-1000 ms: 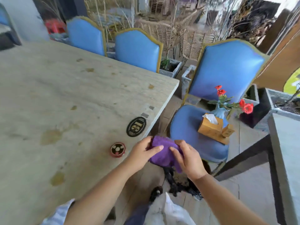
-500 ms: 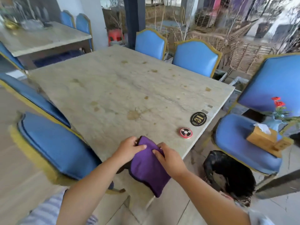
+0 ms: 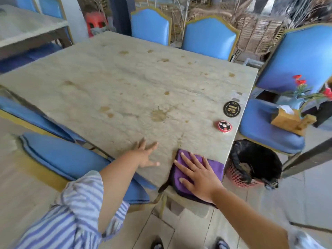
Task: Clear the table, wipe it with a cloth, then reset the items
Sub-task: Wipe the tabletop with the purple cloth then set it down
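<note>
Going from prep to actual wiping here, pretty much. Half a second ago both hands were pinching the folded purple cloth just above the near edge. Now the purple cloth (image 3: 213,163) is laid flat on the near right corner of the stone table (image 3: 125,83), with one side hanging a bit over the edge. The right hand (image 3: 199,175) lies on top of it, fingers straight and spread, pressing down rather than gripping. The left hand (image 3: 143,153) has let go and rests flat on the bare tabletop just beside it, fingers splayed, holding nothing. Looks like bracing to me.

I'd say the clearing step is mostly done: the tissue box (image 3: 285,119) and the vase of red flowers (image 3: 298,97) sit on the blue chair (image 3: 260,126) to the right. Only the red call button (image 3: 225,126) and the black number disc (image 3: 232,109) are on the table, near its right edge. Brown stains are all over the top, so there's plenty of wiping ahead, and those two will need lifting or working around.
</note>
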